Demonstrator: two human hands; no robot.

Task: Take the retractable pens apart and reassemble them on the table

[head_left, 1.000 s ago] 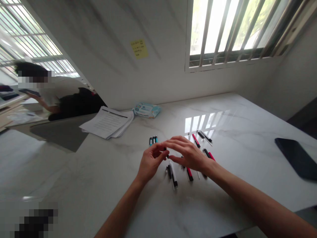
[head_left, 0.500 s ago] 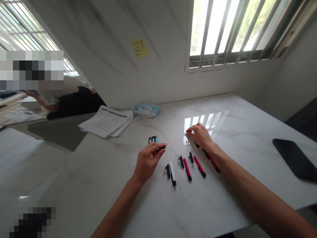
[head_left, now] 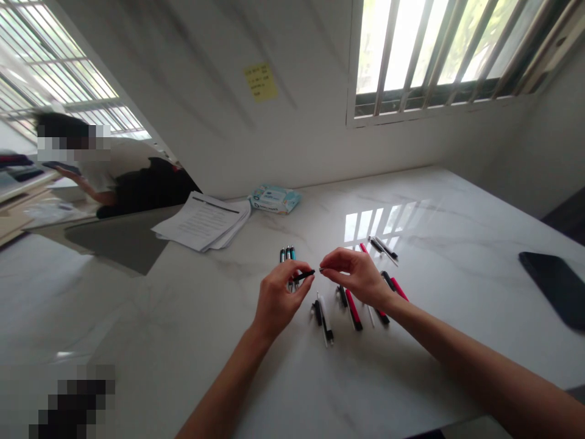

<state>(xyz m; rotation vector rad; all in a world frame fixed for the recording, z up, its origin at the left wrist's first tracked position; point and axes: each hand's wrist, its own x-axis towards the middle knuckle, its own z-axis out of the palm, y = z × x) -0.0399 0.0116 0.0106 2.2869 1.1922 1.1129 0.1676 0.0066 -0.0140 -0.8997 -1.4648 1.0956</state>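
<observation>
My left hand [head_left: 280,300] pinches a black pen barrel part [head_left: 304,275] between thumb and fingertips, its end pointing right. Just off that end, my right hand [head_left: 359,279] holds a tiny pen piece [head_left: 322,269] in a fingertip pinch; its exact kind is too small to tell. Below the hands lie taken-apart pens: a white barrel [head_left: 325,314] with black parts and a thin refill, and a red barrel [head_left: 353,310] beside a black clip piece [head_left: 342,297]. More red barrels are partly hidden by my right hand. Whole pens [head_left: 287,251] lie behind my left hand.
Further pen parts [head_left: 384,247] lie beyond my right hand. A dark phone [head_left: 551,289] is at the right. Stacked papers [head_left: 201,222] and a blue wipes pack [head_left: 275,200] are by the wall, which bears a yellow note [head_left: 260,83]. Another person [head_left: 123,174] sits at far left.
My right hand has come back left from the far pen parts to beside my left hand, a tiny piece now at its fingertips. My left hand keeps the black barrel part.
</observation>
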